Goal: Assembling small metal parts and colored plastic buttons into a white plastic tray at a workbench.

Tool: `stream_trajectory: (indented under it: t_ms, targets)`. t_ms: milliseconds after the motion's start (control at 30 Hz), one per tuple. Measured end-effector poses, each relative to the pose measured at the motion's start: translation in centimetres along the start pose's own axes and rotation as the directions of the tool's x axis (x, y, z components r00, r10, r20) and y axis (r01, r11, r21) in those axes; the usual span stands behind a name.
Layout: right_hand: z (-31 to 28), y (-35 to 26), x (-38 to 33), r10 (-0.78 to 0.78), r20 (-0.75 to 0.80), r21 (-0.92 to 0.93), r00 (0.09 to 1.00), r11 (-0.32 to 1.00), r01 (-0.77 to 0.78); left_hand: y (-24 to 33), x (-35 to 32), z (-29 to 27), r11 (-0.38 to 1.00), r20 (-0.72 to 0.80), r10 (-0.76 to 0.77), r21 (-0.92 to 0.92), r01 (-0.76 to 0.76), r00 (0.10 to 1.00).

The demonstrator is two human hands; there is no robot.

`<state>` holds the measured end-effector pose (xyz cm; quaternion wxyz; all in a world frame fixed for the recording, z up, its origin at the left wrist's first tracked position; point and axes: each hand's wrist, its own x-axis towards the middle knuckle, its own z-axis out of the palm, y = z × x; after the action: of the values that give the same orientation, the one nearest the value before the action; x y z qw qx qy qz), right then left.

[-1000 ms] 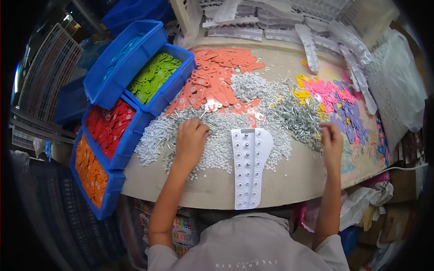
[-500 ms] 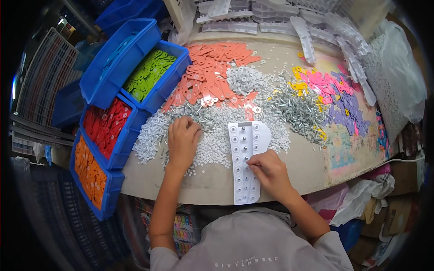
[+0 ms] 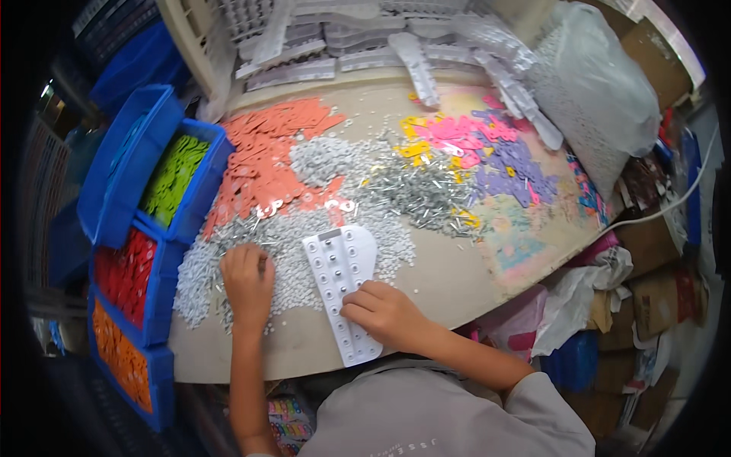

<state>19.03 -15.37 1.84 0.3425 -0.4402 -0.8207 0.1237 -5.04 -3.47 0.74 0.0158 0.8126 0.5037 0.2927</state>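
Observation:
A white plastic tray (image 3: pixel 359 247) with rows of round sockets lies at the table's near edge, slanting slightly. White rings sit in its outer rows, and metal studs show in the upper part of its middle row. My right hand (image 3: pixel 387 314) is over the tray's middle, fingertips pinched together close to a stud; what they hold is hidden. My left hand (image 3: pixel 247 283) rests at the left of a pile of small white plastic pieces (image 3: pixel 293 270), fingers curled down by loose metal screws (image 3: pixel 237 234). Whatever those fingers grip cannot be seen.
Blue bins (image 3: pixel 177 242) at left hold green, red and orange tags. Coral tags (image 3: pixel 263 145), another screw heap (image 3: pixel 422 190), and pink (image 3: pixel 457 135) and purple tags (image 3: pixel 506 164) cover the far table. Clear plastic trays (image 3: pixel 415 68) and a bulging bag (image 3: pixel 598 84) stand behind.
The view has turned, so the table and bins appear farther left and lower, and the tray looks more slanted. Both hands stay at about the same places over the tray and pile.

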Motion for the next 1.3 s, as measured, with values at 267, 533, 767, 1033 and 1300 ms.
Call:
stream_trajectory:
  t_ms: [267, 533, 767, 1033, 1300]
  targets:
    - [-3.9, 4.0, -0.4, 0.129, -0.202, -0.127, 0.971, 0.979, -0.157, 4.2, -1.6, -3.0, 0.844, 0.073, -0.263, -0.465, 0.266, 0.962]
    - [-16.1, 25.4, -3.3, 0.535, -0.595, -0.205, 0.600, 0.620, -0.757, 8.1, -4.2, -4.6, 0.696, 0.253, -0.295, -0.604, 0.389, 0.921]
    - [-16.4, 31.9, -5.4, 0.524, -0.520, -0.248, 0.674, 0.663, -0.706, 8.8, -5.2, -3.4, 0.706, 0.254, -0.209, -0.629, 0.325, 0.944]
    - [-16.7, 29.0, -4.9, 0.503, -0.488, -0.448, 0.713, 0.557, -0.699, 9.1, -5.2, -2.6, 0.722, 0.245, -0.136, -0.639, 0.265, 0.960]
    - [-12.3, 11.9, -1.2, 0.386, -0.601, -0.156, 0.700, 0.802, -0.576, 9.9, -6.0, -1.2, 0.869, 0.210, -0.053, -0.472, 0.148, 0.976]
